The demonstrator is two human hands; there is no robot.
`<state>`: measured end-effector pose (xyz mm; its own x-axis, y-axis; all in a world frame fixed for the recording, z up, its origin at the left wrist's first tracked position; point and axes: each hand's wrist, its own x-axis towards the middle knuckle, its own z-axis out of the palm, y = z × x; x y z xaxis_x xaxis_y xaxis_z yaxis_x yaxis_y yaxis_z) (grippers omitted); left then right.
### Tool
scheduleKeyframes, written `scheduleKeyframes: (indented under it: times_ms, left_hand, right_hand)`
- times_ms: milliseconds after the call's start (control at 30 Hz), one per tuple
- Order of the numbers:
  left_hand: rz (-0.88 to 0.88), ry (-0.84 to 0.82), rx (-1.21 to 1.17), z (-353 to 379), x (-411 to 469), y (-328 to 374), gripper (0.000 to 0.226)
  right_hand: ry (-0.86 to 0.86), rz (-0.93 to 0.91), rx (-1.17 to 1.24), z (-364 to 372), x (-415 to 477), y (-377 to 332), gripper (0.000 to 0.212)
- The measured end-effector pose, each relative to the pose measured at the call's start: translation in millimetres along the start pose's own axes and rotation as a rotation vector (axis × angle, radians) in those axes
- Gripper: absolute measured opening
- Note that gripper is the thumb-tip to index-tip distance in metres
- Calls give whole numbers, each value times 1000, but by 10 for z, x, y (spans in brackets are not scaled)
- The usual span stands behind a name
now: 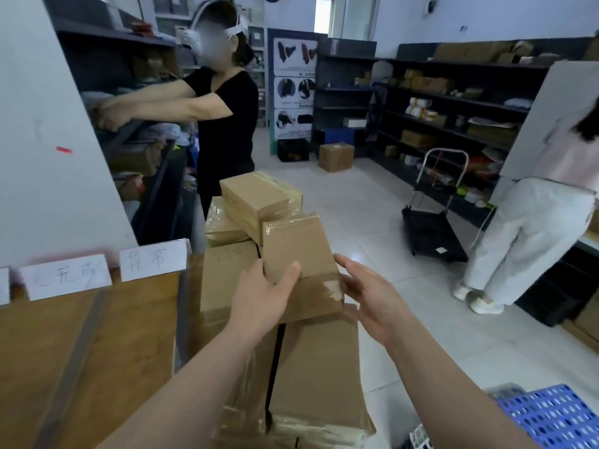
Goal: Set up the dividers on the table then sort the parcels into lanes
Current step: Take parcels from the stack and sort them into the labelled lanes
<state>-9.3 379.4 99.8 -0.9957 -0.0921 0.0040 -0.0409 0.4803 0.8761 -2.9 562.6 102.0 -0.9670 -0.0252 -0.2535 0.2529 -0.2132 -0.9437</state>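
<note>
Sorting step, I'd say: left grip (259, 303) pinches top parcel (301, 251) beside the table (129, 335), right grip (369, 296) spread open; next, pick its lane.

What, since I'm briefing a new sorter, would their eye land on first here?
The heap of taped brown parcels at centre, with the left hand gripping the small parcel on top and the right hand open at its other side. Next, the handwritten paper labels standing along the far edge of the wooden table, at left.
</note>
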Motion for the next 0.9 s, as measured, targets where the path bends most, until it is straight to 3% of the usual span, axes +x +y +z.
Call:
scheduleKeyframes:
  times_ms: [100,267,333,400,500,567,633,767,900]
  left_hand:
    - [-88,38,-94,15,-111,-47,68]
    - [-229,27,-334,-29,-180,-113,131]
    - [-242,9,-347,-51,-199,-135,140]
    - [-255,20,-425,-94,-236,-145,126]
    - [-305,-26,-659,-206,-308,-167,75]
    - [-326,-93,-857,-262,-356,-179,56]
    - [-316,-120,-1012,-285,-414,-164,53]
    - [-360,-154,-1196,-312,-450,-196,57]
    - [-354,-100,-1119,-385,-421,-287,53]
  right_hand:
    - [-16,-11,38,38,-41,-8,27]
    - [-111,-66,-42,166,-87,-34,26]
    - [-121,-94,-88,231,-114,-7,25]
    - [-117,-115,-66,264,-127,12,26]
    - [-140,-100,123,252,-100,24,24]
    - [-159,-75,116,229,-74,37,18]
    - [-223,-33,41,240,-55,64,36]
    - [-315,75,76,354,-112,32,51]
    - [-314,58,82,426,-123,12,31]
